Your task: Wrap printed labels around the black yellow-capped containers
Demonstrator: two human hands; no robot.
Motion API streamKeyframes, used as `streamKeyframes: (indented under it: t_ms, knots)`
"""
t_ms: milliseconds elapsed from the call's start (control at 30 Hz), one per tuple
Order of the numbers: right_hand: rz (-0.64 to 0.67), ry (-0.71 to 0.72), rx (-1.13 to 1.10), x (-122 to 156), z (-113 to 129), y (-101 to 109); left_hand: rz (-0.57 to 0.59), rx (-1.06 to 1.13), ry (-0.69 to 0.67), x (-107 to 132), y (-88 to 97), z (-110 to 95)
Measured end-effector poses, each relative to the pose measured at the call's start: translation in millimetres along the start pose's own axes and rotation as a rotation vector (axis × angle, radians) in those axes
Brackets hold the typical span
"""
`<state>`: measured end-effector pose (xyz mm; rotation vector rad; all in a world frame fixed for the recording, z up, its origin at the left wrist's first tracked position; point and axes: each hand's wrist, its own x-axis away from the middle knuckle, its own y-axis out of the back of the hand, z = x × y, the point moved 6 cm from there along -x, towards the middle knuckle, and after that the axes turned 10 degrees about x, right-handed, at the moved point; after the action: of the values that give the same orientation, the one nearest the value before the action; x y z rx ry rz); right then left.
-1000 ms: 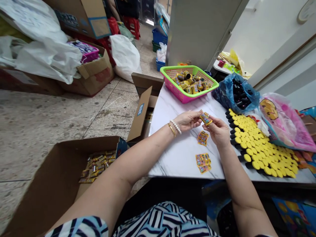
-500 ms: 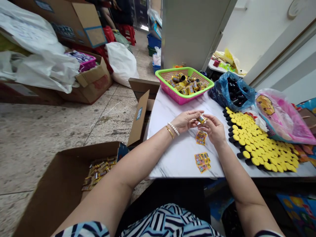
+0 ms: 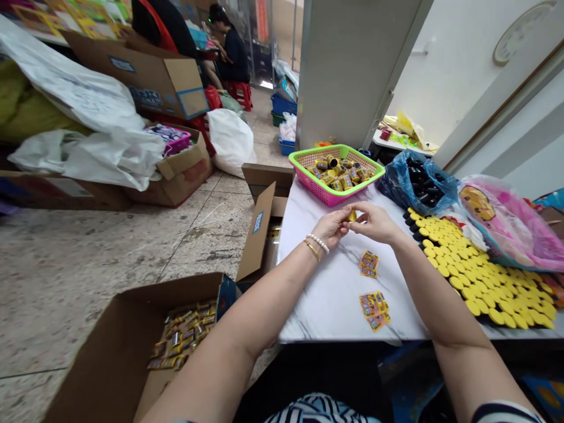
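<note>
Over the white marble table (image 3: pixel 326 294), my left hand (image 3: pixel 331 226) and my right hand (image 3: pixel 374 222) meet and pinch a small yellow rolled label (image 3: pixel 352 216) between their fingertips. Just beyond them stands a green and pink basket (image 3: pixel 308 170) holding several rolled yellow pieces. Two small piles of flat yellow stickers (image 3: pixel 369 264) (image 3: pixel 374 304) lie on the table nearer to me. Rows of black tubes with yellow caps (image 3: pixel 476 270) lie to my right.
A blue bag of black tubes (image 3: pixel 418 179) and a pink printed bag (image 3: pixel 511 226) sit at the right. On the floor to my left an open cardboard box (image 3: pixel 110 346) holds small yellow packets. More boxes, white bags and a seated person (image 3: pixel 227 50) are farther back.
The flat sticker held between my hands a second ago is now rolled up small. Both hands moved slightly away from me toward the basket, and my view tilted upward.
</note>
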<state>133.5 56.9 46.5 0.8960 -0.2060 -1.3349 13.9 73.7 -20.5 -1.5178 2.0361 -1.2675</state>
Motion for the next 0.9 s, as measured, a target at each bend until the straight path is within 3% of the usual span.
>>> streamKeyframes:
  t_ms: [133,333,433,533,633,733,833,900]
  knots:
    - [-0.026,-0.070,0.152,-20.2,-9.3,6.7,-0.033,-0.028,0.013,0.9,1.7,1.4]
    - [-0.404,-0.089,0.111,-98.4,-11.0,54.5,-0.120,-0.112,0.022,8.3,-0.3,0.7]
    - [-0.454,-0.030,0.184,-96.1,-3.7,70.5,-0.119,-0.215,0.042,8.2,1.4,3.4]
    - [-0.443,0.022,0.293,-38.0,-4.3,89.9,-0.029,-0.421,-0.025,7.6,-1.4,6.4]
    - [-0.481,-0.049,0.519,59.6,-11.6,119.5,0.153,-0.724,-0.129,10.6,-13.9,13.2]
    - [-0.570,-0.243,0.757,166.5,-21.7,143.4,0.363,-0.992,-0.143,20.7,-29.2,27.9]
    - [-0.592,-0.464,0.934,252.4,-39.0,138.6,0.509,-1.207,-0.143,31.5,-38.8,40.8]
    - [-0.554,-0.565,1.027,287.1,-52.5,120.1,0.489,-1.325,-0.218,32.1,-39.6,41.3]
